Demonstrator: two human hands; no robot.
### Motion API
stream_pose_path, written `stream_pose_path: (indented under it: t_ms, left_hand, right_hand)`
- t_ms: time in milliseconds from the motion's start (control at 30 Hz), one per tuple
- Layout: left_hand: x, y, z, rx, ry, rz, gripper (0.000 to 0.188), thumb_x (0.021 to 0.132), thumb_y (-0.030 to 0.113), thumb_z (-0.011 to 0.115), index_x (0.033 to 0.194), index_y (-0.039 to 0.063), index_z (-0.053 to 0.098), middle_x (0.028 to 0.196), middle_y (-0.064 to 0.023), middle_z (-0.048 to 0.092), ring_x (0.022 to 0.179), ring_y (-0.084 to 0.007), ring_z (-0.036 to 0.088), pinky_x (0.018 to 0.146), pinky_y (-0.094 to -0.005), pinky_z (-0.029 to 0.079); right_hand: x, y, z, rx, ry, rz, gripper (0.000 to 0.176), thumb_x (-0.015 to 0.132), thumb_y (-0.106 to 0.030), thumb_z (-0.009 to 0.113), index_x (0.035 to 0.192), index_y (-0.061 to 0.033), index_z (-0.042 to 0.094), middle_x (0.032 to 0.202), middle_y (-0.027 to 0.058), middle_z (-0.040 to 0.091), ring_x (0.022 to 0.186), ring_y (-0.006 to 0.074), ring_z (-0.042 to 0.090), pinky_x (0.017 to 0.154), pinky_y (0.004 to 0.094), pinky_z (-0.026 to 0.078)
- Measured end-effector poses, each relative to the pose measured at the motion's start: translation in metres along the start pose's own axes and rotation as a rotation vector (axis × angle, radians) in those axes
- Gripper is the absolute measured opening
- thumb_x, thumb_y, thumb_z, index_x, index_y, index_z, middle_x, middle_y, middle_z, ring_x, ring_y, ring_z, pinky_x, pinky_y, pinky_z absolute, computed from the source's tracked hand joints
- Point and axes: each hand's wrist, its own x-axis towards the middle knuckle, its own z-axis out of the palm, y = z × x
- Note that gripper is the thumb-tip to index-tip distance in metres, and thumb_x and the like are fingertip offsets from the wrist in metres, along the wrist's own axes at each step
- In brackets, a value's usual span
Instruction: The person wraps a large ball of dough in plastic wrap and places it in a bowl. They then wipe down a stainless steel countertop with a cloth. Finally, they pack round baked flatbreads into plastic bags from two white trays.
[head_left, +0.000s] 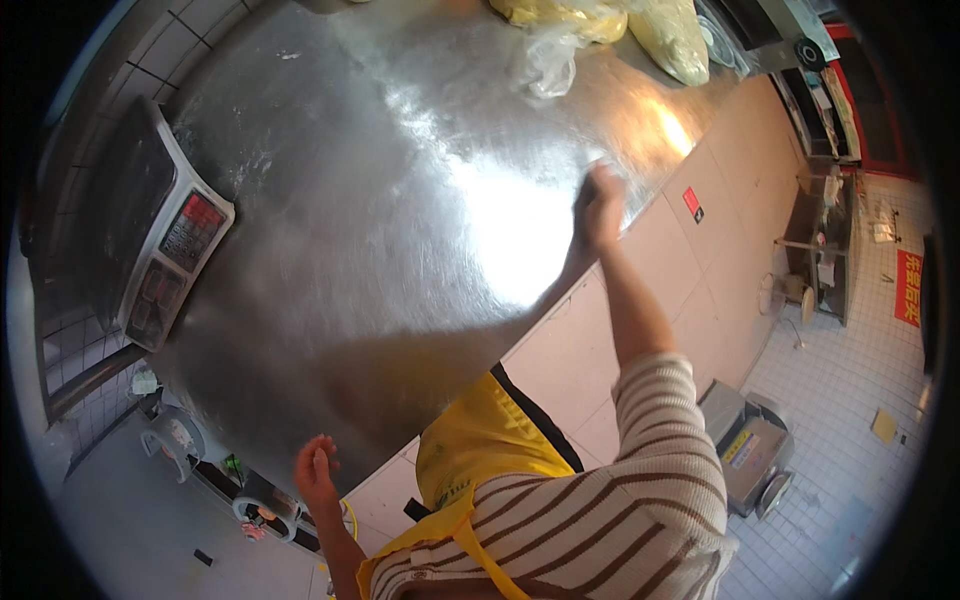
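Before me stretches a stainless steel worktable (337, 225), its surface scratched and shining with reflected light. My right hand (602, 204) is over the table's right edge, blurred, with its fingers curled. Whether its palm touches the steel or encloses anything cannot be seen. Down at the near left corner, my left hand (316, 466) hovers by the table edge, holding nothing, its fingers loosely bent and apart. A digital weighing scale (180, 232) with a keypad and display stands at the table's left side.
Yellow dough-like masses in plastic (667, 41) and a crumpled clear plastic bag (551, 67) lie at the far right. White powdery smears (251, 161) mark the steel near the scale. Grey machines (176, 439) stand below left. A metal bin-like unit (750, 450) sits on the tiled floor to the right.
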Motion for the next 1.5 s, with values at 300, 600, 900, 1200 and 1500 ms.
stream_pose_path:
  t_ms: [300,600,900,1200,1500]
  left_hand:
    - [0.006,0.022,0.04,-0.068,-0.087,0.005,0.02,0.092,0.014,0.053,0.106,0.005,0.062,0.097,-0.0045,0.064,0.084,-0.011,0.059,0.068,-0.0242,0.047]
    - [-0.033,-0.029,0.02,-0.087,0.22,-0.168,0.021,0.092,0.017,0.053,0.106,0.005,0.062,0.096,-0.0054,0.064,0.086,-0.0113,0.058,0.066,-0.0252,0.048]
    - [-0.033,-0.052,0.018,-0.158,0.066,-0.096,0.021,0.094,0.015,0.05,0.108,0.004,0.061,0.097,-0.0042,0.063,0.087,-0.0117,0.058,0.068,-0.0251,0.048]
    - [-0.02,-0.02,-0.019,-0.171,0.032,0.06,0.024,0.094,0.016,0.049,0.111,0.004,0.06,0.095,-0.0044,0.063,0.081,-0.0092,0.056,0.068,-0.0233,0.045]
    - [0.038,-0.023,-0.008,-0.592,0.079,0.097,0.038,0.089,0.006,0.05,0.126,0.006,0.048,0.113,-0.0081,0.056,0.102,-0.0168,0.054,0.09,-0.0301,0.044]
  right_hand:
    - [-0.1,-0.043,0.202,-0.434,-1.178,-0.619,0.042,0.091,-0.014,0.042,0.132,-0.0062,0.043,0.133,0.0105,0.047,0.122,0.023,0.044,0.107,0.0328,0.029]
    - [0.076,-0.084,0.366,-0.172,-0.443,-0.674,0.019,0.079,-0.001,0.045,0.092,-0.0009,0.06,0.103,0.0188,0.059,0.103,0.0322,0.053,0.09,0.0371,0.04]
    - [-0.013,-0.113,0.423,-0.237,-0.989,-0.98,0.043,0.076,0.007,0.047,0.115,-0.0069,0.06,0.123,0.0118,0.055,0.119,0.0312,0.048,0.104,0.0343,0.035]
    - [-0.196,-0.07,0.269,-0.24,-1.35,-1.026,0.053,0.077,0.0,0.054,0.13,-0.0083,0.047,0.135,0.0094,0.046,0.127,0.0278,0.04,0.108,0.0371,0.03]
    - [-0.333,-0.121,0.2,0.17,-1.218,0.24,0.032,0.086,0.0,0.042,0.112,-0.006,0.059,0.114,0.0108,0.059,0.105,0.0225,0.056,0.089,0.0342,0.045]
